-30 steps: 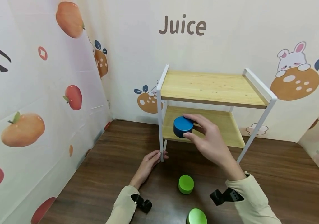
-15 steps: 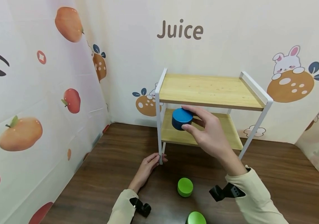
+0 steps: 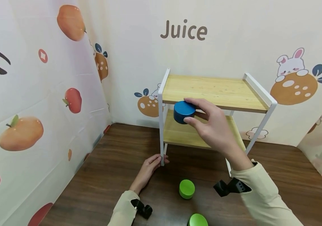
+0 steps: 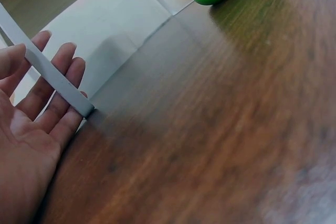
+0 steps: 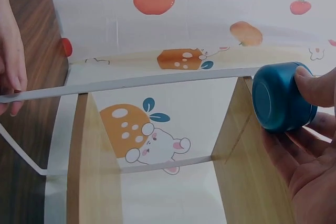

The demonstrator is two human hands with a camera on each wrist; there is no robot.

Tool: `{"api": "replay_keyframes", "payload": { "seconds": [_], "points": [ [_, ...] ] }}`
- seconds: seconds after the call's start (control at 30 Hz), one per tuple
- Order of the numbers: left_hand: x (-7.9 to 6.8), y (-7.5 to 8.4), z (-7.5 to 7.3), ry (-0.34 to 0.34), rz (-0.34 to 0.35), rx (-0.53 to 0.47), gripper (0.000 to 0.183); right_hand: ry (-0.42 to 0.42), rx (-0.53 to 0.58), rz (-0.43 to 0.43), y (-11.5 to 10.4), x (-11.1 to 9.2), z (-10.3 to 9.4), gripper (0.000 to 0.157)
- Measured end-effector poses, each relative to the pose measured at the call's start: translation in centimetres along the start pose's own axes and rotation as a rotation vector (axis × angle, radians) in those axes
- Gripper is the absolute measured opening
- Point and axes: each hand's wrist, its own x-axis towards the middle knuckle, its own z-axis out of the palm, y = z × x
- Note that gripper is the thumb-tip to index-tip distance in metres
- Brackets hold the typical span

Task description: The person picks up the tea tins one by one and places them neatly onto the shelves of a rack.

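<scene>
well — left hand (image 3: 149,165) round rack leg (image 3: 161,135), blue canister (image 3: 183,113) in right hand's (image 3: 213,125) pinch — near upper shelf edge (image 3: 243,109), room below

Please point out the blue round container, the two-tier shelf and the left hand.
Blue round container (image 3: 184,110), head view, on its top face.
Two-tier shelf (image 3: 214,90), head view, on its upper board.
Left hand (image 3: 149,165), head view, on its back.

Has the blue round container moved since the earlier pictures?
Yes, upward: in the head view, the blue round container now reaches the upper shelf; earlier it appeared below it.
</scene>
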Motion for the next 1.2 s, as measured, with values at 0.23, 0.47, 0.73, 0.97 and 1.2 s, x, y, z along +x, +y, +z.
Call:
{"api": "replay_keyframes", "payload": {
  "seconds": [0.23, 0.47, 0.73, 0.97, 1.2],
  "points": [
    [0.2, -0.1, -0.1, -0.019, 0.017, -0.008, 0.042, 0.031, 0.023, -0.013, -0.4, 0.5, -0.1, 0.051],
    [0.3, 0.0, 0.0, -0.019, 0.027, -0.018, 0.041, 0.049, 0.027, -0.041, -0.7, 0.9, 0.0, 0.051],
    [0.1, 0.1, -0.2, -0.027, 0.030, -0.019, 0.043, 0.099, 0.006, -0.090, -1.3, 2.3, -0.1, 0.051],
    [-0.1, 0.1, -0.5, -0.026, 0.009, -0.030, 0.039, 0.060, 0.002, 0.005, -1.6, 4.0, 0.4, 0.050],
    [-0.1, 0.0, -0.4, -0.023, 0.024, -0.022, 0.042, 0.065, -0.015, 0.016, -1.7, 5.3, 1.1, 0.050]
  ]
}}
